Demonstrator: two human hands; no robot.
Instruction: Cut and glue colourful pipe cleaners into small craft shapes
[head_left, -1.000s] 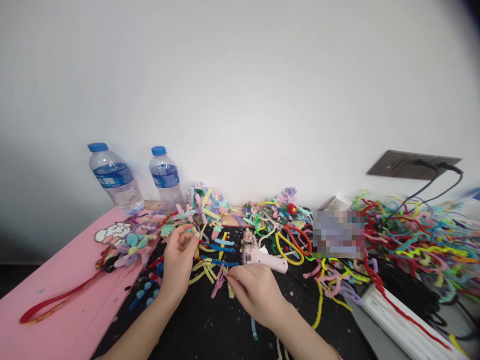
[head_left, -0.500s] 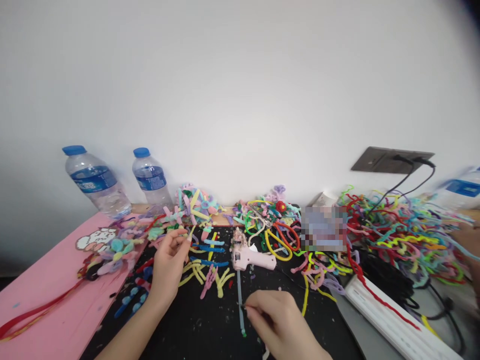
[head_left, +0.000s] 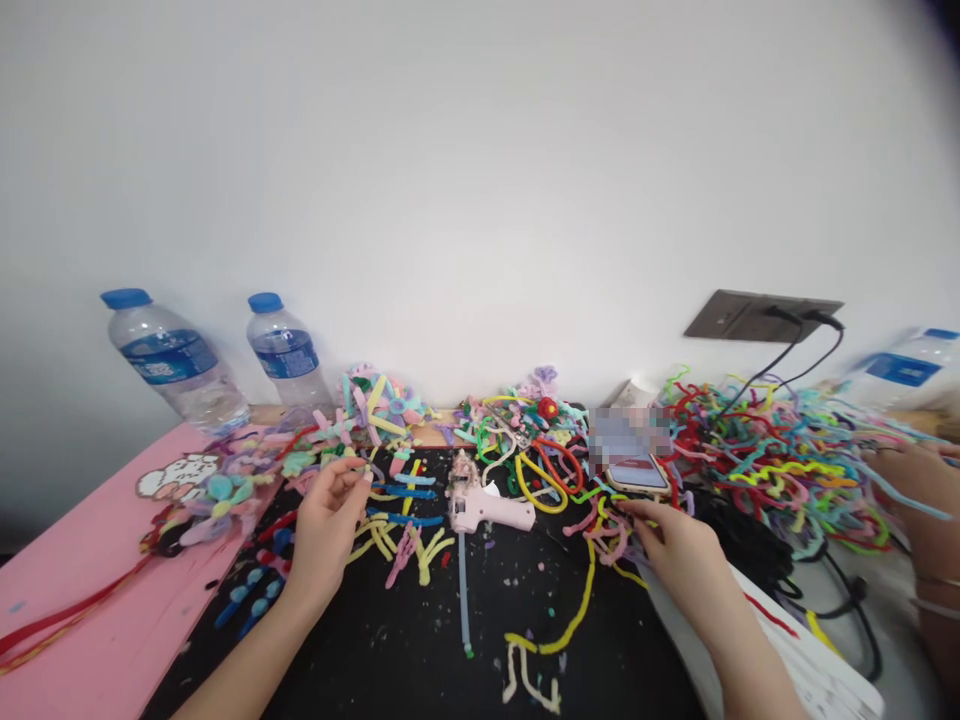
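My left hand (head_left: 330, 515) is closed in a pinch at the left of the black mat (head_left: 390, 640); what sits between its fingertips is too small to make out. Beside it lie short blue pipe cleaners (head_left: 405, 519) and yellow pipe cleaner pieces (head_left: 427, 555). My right hand (head_left: 686, 555) reaches out at the mat's right edge, thumb and index finger apart. Its index fingertip touches a tangle of pink pipe cleaners (head_left: 611, 545), just below a phone (head_left: 637, 472). A pale pink glue gun (head_left: 491, 510) lies between my hands, a glue stick (head_left: 464, 590) pointing toward me.
Two water bottles (head_left: 172, 365) (head_left: 283, 350) stand at the back left. A big heap of coloured pipe cleaners (head_left: 780, 470) fills the right, with another person's hand (head_left: 911, 480) beside it. Black cables (head_left: 855, 600) and a white power strip (head_left: 810, 650) lie nearer.
My right hand has moved right and away from me, from beside the glue stick to the pink pipe cleaners. My left hand keeps its pinch. The view has shifted slightly right.
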